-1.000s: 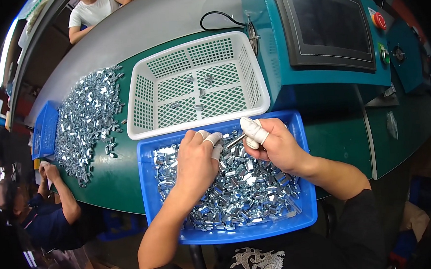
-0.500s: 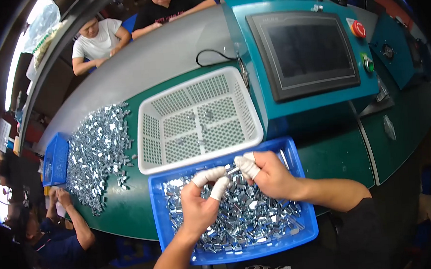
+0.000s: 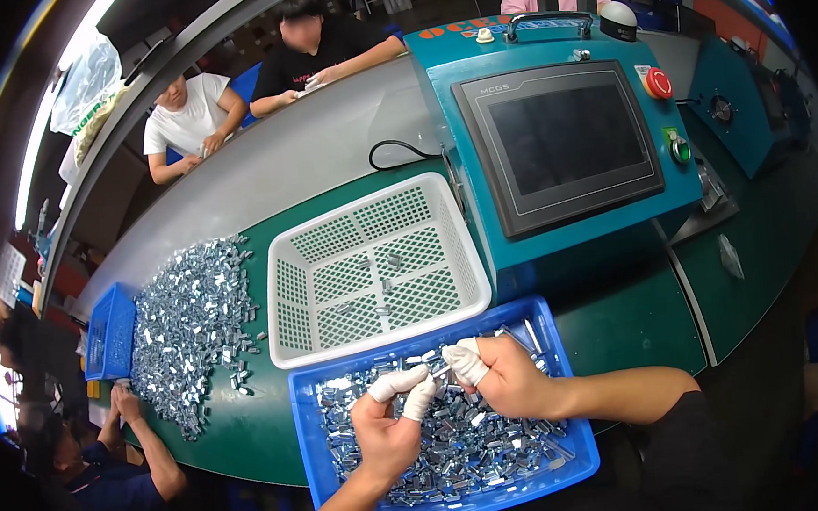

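Observation:
Both of my hands are over a blue tray heaped with small shiny metal parts. White coverings wrap the thumb and forefinger of my left hand, and their tips are pinched together. My right hand, with similar white coverings, has its fingertips closed just to the right. A short, thin metal piece bridges the two sets of fingertips, its ends hidden in them. Its exact kind is too small to make out.
Behind the tray stands a white perforated basket with a few metal parts. A teal machine with a dark screen is at right. Loose parts pile up left, beside a small blue basket. Other people sit around the bench.
The view has tilted, so the bench appears lower. My left thumb and forefinger have come closer together at the metal piece; my right hand keeps nearly the same pose.

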Motion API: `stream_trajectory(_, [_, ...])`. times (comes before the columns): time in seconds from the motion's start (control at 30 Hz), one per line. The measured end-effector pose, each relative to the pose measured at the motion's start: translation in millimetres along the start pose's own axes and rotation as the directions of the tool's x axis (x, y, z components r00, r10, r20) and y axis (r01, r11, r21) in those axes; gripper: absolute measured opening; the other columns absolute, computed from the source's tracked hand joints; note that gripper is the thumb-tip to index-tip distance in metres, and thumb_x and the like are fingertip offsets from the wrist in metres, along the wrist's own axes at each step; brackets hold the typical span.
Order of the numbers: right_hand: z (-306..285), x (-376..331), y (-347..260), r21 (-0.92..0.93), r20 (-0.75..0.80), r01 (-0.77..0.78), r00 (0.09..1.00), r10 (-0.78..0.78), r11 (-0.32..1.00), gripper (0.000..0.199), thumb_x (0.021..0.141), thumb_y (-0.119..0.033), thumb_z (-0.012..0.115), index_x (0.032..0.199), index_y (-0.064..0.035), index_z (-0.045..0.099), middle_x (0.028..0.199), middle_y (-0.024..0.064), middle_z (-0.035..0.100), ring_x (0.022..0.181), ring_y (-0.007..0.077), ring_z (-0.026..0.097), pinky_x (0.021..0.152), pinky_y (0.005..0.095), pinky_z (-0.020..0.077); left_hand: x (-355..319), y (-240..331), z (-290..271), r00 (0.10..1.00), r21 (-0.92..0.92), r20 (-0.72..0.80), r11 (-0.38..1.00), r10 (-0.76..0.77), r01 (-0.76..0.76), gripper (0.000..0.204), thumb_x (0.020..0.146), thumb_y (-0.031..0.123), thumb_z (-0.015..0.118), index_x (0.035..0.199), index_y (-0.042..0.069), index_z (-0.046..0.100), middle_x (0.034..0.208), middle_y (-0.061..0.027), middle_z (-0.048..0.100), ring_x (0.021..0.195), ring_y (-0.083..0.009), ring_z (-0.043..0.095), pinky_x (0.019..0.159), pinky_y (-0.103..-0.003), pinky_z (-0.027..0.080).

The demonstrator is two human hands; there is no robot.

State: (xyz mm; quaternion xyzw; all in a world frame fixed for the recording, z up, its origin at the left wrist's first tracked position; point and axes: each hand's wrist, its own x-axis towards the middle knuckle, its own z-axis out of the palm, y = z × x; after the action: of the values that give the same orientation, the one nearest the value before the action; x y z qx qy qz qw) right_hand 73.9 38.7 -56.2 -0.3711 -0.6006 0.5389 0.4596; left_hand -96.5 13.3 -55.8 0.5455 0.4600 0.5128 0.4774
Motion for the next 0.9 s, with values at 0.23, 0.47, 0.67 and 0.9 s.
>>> stream_trajectory(0.23, [-1.5,-0.5,-3.8,0.070,0.105,-0.125,0.988,0.117,0.990,0.034,0.096,-0.022,0.045,0.068,-0.0033,0.051,0.056,-0.0010,0.047,0.054,0.0068,0.042,0.051,0.0244,0.0369,10.6,5.9,-1.0,0.798,0.483,0.199,0.652,0.568,-0.585,0.017,0.073,-0.003,0.069,0.087,0.002,0.062,0.081,-0.0110,0.064,0.072,-0.0226,0.060,0.067,-0.030,0.047])
stream_trajectory(0.47, [-1.8,2.2,5.2,0.207,0.161,-0.224,0.968,0.193,0.952,0.029,0.095,-0.024,0.046,0.078,-0.0033,0.056,0.060,-0.0040,0.045,0.055,0.0043,0.040,0.048,0.0224,0.0342,11.8,6.4,0.7,0.846,0.496,0.202,0.693,0.493,-0.522,0.021,0.070,-0.001,0.072,0.090,0.002,0.063,0.081,-0.0114,0.064,0.069,-0.0235,0.061,0.062,-0.029,0.047])
stream_trajectory(0.67, [0.9,-2.7,1.3,0.083,0.128,0.018,0.991,-0.029,0.996,0.021,0.094,-0.017,0.048,0.087,-0.0006,0.059,0.065,0.0024,0.055,0.061,0.0084,0.049,0.055,0.0266,0.0416,6.2,-2.4,-14.5,0.973,0.239,0.219,0.971,-0.077,0.023,0.037,0.095,0.029,0.047,0.084,-0.003,0.063,0.068,-0.0063,0.062,0.062,-0.0120,0.057,0.057,-0.025,0.044])
stream_trajectory(0.9, [1.5,3.1,15.5,-0.005,0.048,-0.016,0.999,0.016,1.000,0.025,0.090,-0.016,0.050,0.072,0.0017,0.055,0.052,0.0054,0.050,0.050,0.0098,0.046,0.046,0.0319,0.0375,11.3,0.8,-0.1,0.984,0.292,0.176,0.953,0.029,-0.081,0.014,0.087,0.013,0.059,0.078,0.001,0.059,0.068,-0.0003,0.057,0.059,-0.0063,0.047,0.054,-0.021,0.036])
